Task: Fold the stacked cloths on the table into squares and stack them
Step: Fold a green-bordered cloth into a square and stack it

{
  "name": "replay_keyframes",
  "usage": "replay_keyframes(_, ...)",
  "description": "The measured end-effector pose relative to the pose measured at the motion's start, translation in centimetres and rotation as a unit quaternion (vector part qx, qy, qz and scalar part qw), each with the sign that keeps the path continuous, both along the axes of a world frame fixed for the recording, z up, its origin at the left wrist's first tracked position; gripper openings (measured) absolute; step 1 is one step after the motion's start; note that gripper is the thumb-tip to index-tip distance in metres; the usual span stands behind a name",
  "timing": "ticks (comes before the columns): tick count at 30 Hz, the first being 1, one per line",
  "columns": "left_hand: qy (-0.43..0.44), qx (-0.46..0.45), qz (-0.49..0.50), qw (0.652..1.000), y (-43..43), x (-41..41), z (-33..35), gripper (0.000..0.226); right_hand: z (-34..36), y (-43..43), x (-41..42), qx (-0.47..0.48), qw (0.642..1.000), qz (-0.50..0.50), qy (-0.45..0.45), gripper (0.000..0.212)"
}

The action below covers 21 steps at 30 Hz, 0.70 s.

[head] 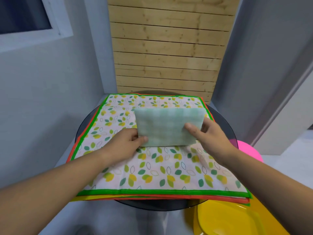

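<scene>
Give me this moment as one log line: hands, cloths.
left hand: grips folded green checked cloth, lower left corner | right hand: grips its right edge | stack: unfolded leaf-print cloth on top | support: round table

No legible text or labels anywhere.

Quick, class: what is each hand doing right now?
Left hand: pinches the folded cloth at its left edge.
Right hand: pinches the same cloth at its right edge.
</scene>
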<state>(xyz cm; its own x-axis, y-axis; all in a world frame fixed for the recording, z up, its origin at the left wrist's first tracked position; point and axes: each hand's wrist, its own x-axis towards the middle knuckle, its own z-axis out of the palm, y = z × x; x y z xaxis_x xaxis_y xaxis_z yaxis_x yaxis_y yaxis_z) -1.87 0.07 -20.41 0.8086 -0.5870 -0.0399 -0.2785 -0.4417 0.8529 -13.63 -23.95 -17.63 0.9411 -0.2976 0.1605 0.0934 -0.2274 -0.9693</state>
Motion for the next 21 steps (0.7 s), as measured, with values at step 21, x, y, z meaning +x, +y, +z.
replay_keyframes(21, -0.04, 0.105, 0.065, 0.992, -2.5, -0.1, -0.7, 0.054, -2.8, -0.6, 1.0, -0.327, 0.915, -0.065, 0.226, 0.041)
